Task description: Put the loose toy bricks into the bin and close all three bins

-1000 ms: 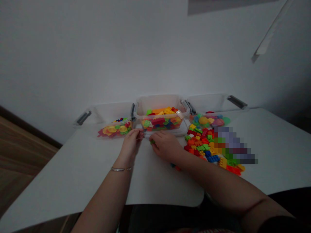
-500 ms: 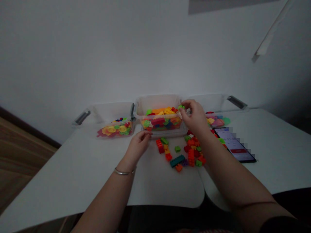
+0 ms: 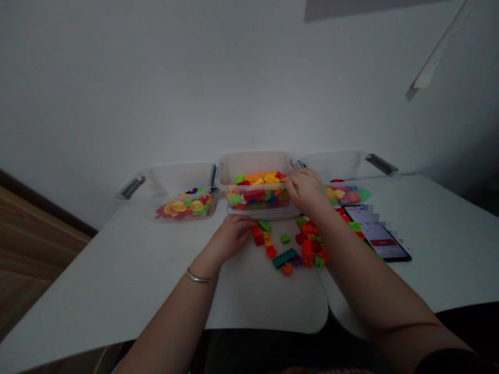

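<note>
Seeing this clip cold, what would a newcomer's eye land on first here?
First, the multicoloured plastic bricks in the clear plastic middle box, with the right hand at its right end. Next, the loose bright bricks on the white table before it, the left hand beside them, and the black-edged rectangular phone to their right.

A thin silver bracelet (image 3: 200, 279) circles the left wrist (image 3: 208, 266). A short black sleeve (image 3: 446, 362) covers the right upper arm.
</note>
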The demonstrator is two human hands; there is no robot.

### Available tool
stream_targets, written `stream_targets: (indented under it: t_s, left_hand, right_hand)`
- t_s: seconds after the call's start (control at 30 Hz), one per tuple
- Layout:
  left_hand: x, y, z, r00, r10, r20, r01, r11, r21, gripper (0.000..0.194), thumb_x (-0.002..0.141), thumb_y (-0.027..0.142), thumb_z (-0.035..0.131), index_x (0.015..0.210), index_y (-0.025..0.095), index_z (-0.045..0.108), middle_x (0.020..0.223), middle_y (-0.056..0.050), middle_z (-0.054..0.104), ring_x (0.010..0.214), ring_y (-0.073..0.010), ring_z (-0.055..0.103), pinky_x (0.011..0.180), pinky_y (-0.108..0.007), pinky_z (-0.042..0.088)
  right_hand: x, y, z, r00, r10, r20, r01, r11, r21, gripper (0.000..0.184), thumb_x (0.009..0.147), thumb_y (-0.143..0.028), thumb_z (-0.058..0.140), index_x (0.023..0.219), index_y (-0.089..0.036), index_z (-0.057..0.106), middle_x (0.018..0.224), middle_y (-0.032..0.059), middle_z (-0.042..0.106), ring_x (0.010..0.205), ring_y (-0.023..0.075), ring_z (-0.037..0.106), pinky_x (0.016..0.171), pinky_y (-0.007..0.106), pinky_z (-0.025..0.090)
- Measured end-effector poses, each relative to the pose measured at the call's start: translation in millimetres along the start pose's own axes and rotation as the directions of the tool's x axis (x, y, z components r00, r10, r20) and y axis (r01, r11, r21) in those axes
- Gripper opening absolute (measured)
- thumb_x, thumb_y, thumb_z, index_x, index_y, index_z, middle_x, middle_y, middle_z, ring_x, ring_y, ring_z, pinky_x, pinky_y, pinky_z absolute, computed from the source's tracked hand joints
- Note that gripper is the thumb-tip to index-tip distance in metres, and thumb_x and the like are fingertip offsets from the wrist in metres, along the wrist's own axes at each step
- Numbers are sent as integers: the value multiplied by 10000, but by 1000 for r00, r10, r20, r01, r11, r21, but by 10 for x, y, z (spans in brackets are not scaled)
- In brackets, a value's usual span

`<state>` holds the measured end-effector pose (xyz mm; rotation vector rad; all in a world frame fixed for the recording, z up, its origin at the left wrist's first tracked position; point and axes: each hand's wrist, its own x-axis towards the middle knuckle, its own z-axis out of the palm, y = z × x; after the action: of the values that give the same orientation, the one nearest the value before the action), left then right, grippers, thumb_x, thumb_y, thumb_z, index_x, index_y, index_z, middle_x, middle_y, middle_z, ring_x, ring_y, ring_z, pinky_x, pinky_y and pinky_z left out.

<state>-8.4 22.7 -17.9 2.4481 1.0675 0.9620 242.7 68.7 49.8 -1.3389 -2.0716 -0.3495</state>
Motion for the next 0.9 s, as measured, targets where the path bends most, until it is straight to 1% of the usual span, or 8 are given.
stream_targets:
  t_s: [0.13,0.23,0.47,0.57,0.67,0.73,0.83,0.9]
  left_hand:
    - [-27,9,-7,989,24,143,-51,982,184,358,838,101,550,1148,222,682,1183,-95,665,1103,-258,579,961,-454,485]
    - [-26,51,-23,979,4,205,-56,967,248,363,859,98,526,1189,200,639,1228,-83,645,1129,-245,563,987,-428,482]
    - [-15,119,-26,972,-69,226,-12,941,339,304,869,133,536,1153,196,625,1158,-91,642,1069,-238,588,928,-385,516]
    - [-12,145,-20,971,-71,227,-14,935,353,298,889,162,526,1170,186,622,1137,-105,636,1048,-243,592,912,-388,520]
    - [-10,157,-9,971,-86,225,1,936,352,296,897,181,529,1176,189,626,1131,-109,636,1044,-244,594,919,-392,515]
    - [-11,156,-2,970,-100,221,19,940,340,284,895,195,542,1164,193,634,1123,-106,636,1035,-240,598,915,-386,514]
    - [-11,150,2,975,-111,192,52,955,291,268,878,185,557,1131,185,646,1113,-105,638,1025,-238,602,909,-383,510]
    - [-5,141,-2,978,-120,169,75,966,248,268,849,147,566,1100,179,655,1091,-102,649,1012,-236,604,904,-385,505]
  right_hand:
    - [6,0,-5,1000,-5,5,4,999,34,392,960,-280,357,914,-163,728,966,105,744,962,259,619,942,427,425]
    - [5,-25,-17,999,41,-9,-41,997,68,379,948,-281,371,1011,-164,726,1001,108,739,983,273,623,938,441,439]
    - [21,-20,-58,987,161,-20,-148,943,298,360,892,-306,473,1160,-170,672,1120,109,714,1042,287,622,938,453,470]
    - [27,-21,-115,979,180,-98,-137,930,342,336,874,-302,490,1123,-174,678,1097,115,717,1025,284,621,934,454,472]
    - [21,-81,-208,965,159,-211,-74,929,362,293,870,-283,503,1075,-180,685,1049,109,724,993,268,621,926,437,470]
    - [13,-151,-278,965,126,-231,-26,920,391,267,882,-264,490,1047,-189,686,1006,95,729,935,242,632,875,401,487]
    - [-5,-278,-361,989,-19,-149,80,908,412,237,901,-252,478,979,-198,695,950,74,731,893,214,639,834,365,485]
    - [-24,-364,-381,989,-141,-32,142,903,406,213,900,-252,498,947,-200,700,942,63,730,909,210,639,846,361,472]
